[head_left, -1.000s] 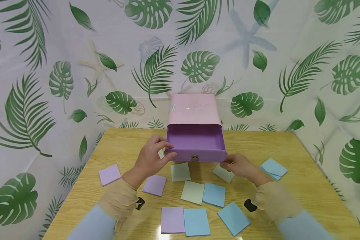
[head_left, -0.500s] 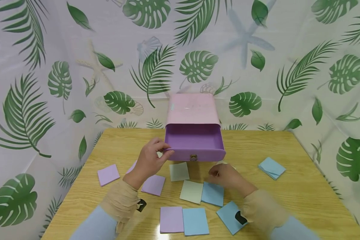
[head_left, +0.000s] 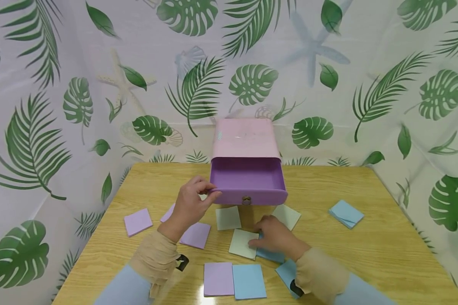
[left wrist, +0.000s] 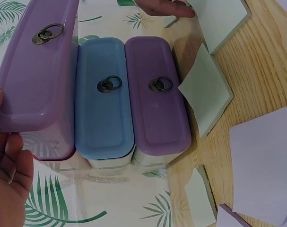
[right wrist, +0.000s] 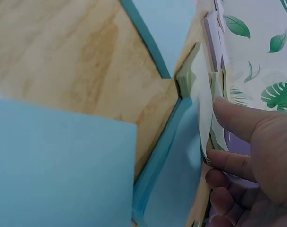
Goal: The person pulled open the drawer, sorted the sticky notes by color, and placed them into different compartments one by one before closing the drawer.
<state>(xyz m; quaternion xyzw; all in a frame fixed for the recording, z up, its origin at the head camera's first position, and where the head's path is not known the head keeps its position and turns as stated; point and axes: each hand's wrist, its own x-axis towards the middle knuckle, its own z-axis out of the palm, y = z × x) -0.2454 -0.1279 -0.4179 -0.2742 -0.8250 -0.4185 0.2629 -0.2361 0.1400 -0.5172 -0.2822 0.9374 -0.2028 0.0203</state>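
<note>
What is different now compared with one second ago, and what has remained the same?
The right hand left the right end of the purple drawer and moved leftward and toward the person, to the pale green pad beside a blue pad; whether it grips is unclear. The left hand still pinches the drawer's left end, and the drawer stays open.

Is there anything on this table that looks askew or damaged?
The rightmost blue pad looks askew: its layers seem not to line up. The other pads lie at mixed angles, but I see no clear damage.
</note>
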